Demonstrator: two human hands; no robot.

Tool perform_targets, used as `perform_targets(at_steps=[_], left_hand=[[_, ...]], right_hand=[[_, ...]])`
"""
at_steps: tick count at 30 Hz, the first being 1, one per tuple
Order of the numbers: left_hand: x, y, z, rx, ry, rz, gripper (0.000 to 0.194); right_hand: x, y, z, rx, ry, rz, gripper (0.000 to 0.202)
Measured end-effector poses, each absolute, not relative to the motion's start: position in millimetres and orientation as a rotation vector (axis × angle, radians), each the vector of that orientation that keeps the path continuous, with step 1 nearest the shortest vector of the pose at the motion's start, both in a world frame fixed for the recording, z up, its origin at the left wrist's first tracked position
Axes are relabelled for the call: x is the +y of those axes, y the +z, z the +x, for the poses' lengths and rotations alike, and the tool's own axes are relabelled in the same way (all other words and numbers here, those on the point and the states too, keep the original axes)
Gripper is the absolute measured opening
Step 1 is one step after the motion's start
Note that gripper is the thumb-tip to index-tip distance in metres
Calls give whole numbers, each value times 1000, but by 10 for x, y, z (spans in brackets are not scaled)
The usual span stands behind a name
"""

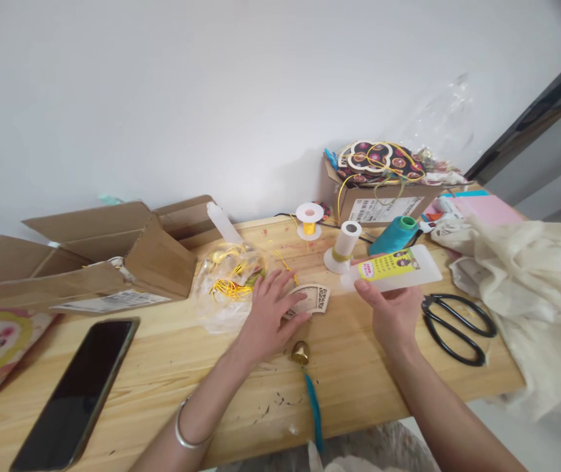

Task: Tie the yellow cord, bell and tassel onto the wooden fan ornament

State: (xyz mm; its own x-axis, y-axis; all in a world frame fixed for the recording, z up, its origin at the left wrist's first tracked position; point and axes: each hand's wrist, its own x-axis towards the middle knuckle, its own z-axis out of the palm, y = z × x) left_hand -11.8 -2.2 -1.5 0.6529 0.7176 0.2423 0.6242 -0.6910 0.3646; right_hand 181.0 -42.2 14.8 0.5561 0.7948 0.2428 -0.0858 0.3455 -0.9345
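With fingers spread, my left hand point(276, 308) lies over the left part of a cut-out wooden fan-shaped piece point(316, 298) on the table. Below that piece are a small brass bell point(301, 353) and a teal tassel point(313, 410) hanging toward the table's front edge. My right hand point(396, 313) grips a translucent white glue bottle point(428, 263) with a yellow label, held tilted nearly flat above the tabletop. Its narrow end points left. Beside my left hand sits a clear plastic bag point(212, 308) with yellow cords point(234, 285).
Behind the bottle stand a white spool point(347, 246), a teal thread cone point(391, 236) and a yellow thread spool point(309, 223). Black-handled scissors point(459, 328) and cream cloth point(531, 295) lie right. A phone point(77, 393) and open cardboard box point(162, 262) are left; another full box point(383, 203) stands behind.
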Motion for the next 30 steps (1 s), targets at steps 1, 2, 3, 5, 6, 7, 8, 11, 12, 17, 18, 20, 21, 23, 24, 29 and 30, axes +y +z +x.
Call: perform_targets(at_steps=[1, 2, 3, 5, 6, 7, 8, 11, 12, 17, 18, 20, 21, 23, 24, 29, 30], left_hand=[[-4, -13, -106, 1093, 563, 2631, 24], [15, -8, -89, 1099, 577, 2649, 20], [34, -1, -69, 1104, 581, 2673, 18], [67, 20, -22, 1099, 572, 2735, 16], [78, 33, 3, 1094, 559, 2765, 15], [86, 45, 27, 1090, 541, 2791, 14], [89, 56, 49, 1090, 523, 2810, 14], [76, 74, 97, 1108, 483, 2834, 14], [68, 75, 106, 1120, 474, 2835, 15], [42, 74, 134, 1159, 451, 2839, 17], [41, 76, 138, 1162, 448, 2841, 17], [41, 83, 145, 1166, 443, 2843, 18], [42, 87, 149, 1168, 443, 2844, 18], [44, 93, 157, 1169, 444, 2839, 18], [45, 94, 162, 1169, 445, 2836, 17], [56, 81, 186, 1160, 440, 2804, 16], [61, 81, 183, 1152, 450, 2791, 16]], right_hand=[[-424, 152, 1809, -799, 654, -1077, 27], [-426, 156, 1808, -799, 651, -1082, 28], [-428, 160, 1808, -798, 650, -1088, 28], [-431, 165, 1809, -793, 653, -1092, 28], [-432, 166, 1809, -789, 654, -1089, 28], [-433, 166, 1810, -786, 651, -1081, 28], [-433, 166, 1812, -783, 648, -1072, 28], [-433, 168, 1814, -790, 644, -1054, 26], [-434, 169, 1814, -792, 644, -1049, 26], [-445, 182, 1818, -794, 648, -1035, 28], [-447, 185, 1820, -796, 648, -1038, 28], [-449, 191, 1821, -800, 649, -1044, 27], [-450, 193, 1821, -800, 649, -1044, 27], [-451, 197, 1821, -798, 656, -1045, 26], [-452, 199, 1821, -797, 661, -1049, 26], [-462, 211, 1827, -790, 676, -1071, 27], [-463, 214, 1828, -789, 676, -1070, 27]])
